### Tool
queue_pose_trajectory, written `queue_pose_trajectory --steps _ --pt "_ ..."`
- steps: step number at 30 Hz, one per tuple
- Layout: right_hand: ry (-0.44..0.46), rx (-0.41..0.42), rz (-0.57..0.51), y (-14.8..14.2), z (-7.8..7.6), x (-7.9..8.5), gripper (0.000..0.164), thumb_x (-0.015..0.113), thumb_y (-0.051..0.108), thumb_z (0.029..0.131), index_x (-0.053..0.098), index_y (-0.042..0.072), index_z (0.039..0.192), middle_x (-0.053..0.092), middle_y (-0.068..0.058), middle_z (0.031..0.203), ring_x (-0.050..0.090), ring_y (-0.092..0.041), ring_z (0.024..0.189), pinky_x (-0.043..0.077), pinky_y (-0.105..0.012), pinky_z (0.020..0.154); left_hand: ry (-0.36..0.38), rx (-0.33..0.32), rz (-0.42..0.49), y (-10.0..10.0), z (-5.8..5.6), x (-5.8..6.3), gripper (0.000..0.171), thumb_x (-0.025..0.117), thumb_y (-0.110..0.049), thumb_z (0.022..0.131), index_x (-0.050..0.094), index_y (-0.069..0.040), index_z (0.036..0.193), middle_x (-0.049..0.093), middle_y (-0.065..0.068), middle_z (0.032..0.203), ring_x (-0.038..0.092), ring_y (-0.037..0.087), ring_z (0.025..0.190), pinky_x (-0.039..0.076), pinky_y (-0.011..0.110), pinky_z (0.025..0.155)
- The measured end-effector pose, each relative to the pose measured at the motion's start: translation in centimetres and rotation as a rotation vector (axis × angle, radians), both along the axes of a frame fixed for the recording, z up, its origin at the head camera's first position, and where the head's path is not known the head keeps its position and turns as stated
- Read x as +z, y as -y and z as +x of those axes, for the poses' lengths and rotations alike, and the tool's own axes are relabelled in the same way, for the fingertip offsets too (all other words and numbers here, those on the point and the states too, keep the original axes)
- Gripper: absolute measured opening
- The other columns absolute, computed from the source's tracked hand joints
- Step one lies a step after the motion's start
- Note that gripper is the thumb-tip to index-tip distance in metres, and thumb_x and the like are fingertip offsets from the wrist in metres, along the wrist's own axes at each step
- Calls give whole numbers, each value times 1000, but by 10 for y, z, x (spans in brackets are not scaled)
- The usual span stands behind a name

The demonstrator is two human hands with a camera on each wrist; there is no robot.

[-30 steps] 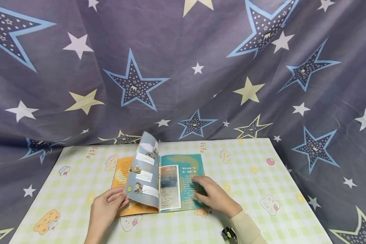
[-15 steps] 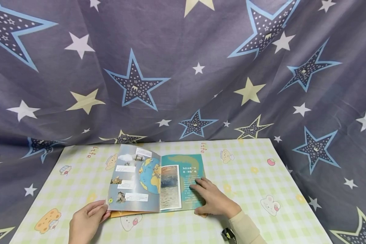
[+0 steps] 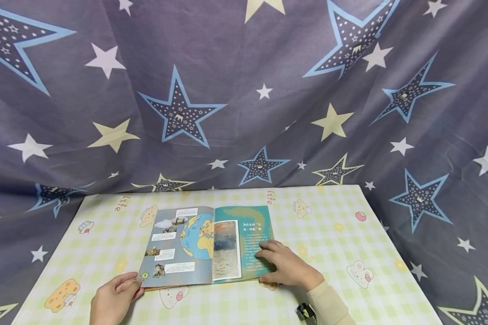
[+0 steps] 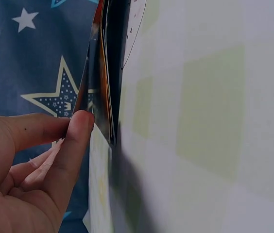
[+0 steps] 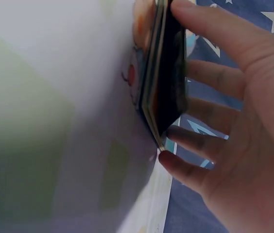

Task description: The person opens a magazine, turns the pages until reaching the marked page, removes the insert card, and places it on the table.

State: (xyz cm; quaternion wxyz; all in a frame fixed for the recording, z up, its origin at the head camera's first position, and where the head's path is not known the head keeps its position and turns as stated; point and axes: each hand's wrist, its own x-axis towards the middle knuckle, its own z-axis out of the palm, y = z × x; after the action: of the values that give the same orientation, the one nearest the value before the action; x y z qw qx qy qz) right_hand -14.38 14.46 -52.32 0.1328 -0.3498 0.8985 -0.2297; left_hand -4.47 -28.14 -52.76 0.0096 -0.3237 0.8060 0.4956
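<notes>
An open picture book (image 3: pixel 193 271) lies on the table with its spine near the middle. Its left page (image 3: pixel 171 246) is grey, with a globe and several small captioned pictures. On the teal right page (image 3: pixel 248 216) there is a painting of water beside printed text. My left hand (image 3: pixel 115 295) pinches the lower outer corner of the left page; the left wrist view shows thumb and finger on that page, a little apart from the leaves beneath. My right hand (image 3: pixel 286 266) rests with spread fingers along the outer edge of the right page, its fingertips touching the book in the right wrist view.
A green checked cloth with cartoon prints covers the table (image 3: pixel 329 243). Behind it and to the right hangs a dark curtain (image 3: pixel 244 113) with stars. A small black object (image 3: pixel 306 311) sits at the right wrist, by the beige sleeve (image 3: pixel 329 302).
The grey page, raised near the spine before, has swung left and down over the orange page with my left hand. My right hand has shifted slightly at the right page's edge.
</notes>
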Motion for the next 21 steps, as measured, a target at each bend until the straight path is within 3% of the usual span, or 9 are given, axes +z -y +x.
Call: queue_pose_trajectory --steps 6,11,14,21 --pt "19 15 -71 -3 -2 4 42 68 36 98 65 12 132 58 -5 136 52 -24 128 47 -45 106 11 -7 -25 -1 0 0 37 69 -16 94 65 9 121 75 7 82 73 18 68 61 27 57" --pt "36 -41 -162 -8 -4 6 38 65 32 100 65 10 131 66 -1 124 61 -16 112 54 -37 96 2 -37 -151 -1 -3 3 39 74 -25 92 69 5 117 76 12 91 74 25 82 57 50 82" --pt "-28 -84 -226 -11 -4 7 34 66 28 99 67 8 127 69 -1 119 64 -15 107 56 -38 93 -21 -45 -204 -1 -3 5 41 74 -28 91 69 4 117 74 17 97 72 33 90 51 59 88" --pt "-221 -204 -298 -12 -5 6 26 71 36 95 71 15 111 64 7 104 62 -15 96 57 -32 83 -56 -48 -196 -8 -6 14 39 75 -28 90 71 0 116 75 14 100 74 26 89 52 51 89"
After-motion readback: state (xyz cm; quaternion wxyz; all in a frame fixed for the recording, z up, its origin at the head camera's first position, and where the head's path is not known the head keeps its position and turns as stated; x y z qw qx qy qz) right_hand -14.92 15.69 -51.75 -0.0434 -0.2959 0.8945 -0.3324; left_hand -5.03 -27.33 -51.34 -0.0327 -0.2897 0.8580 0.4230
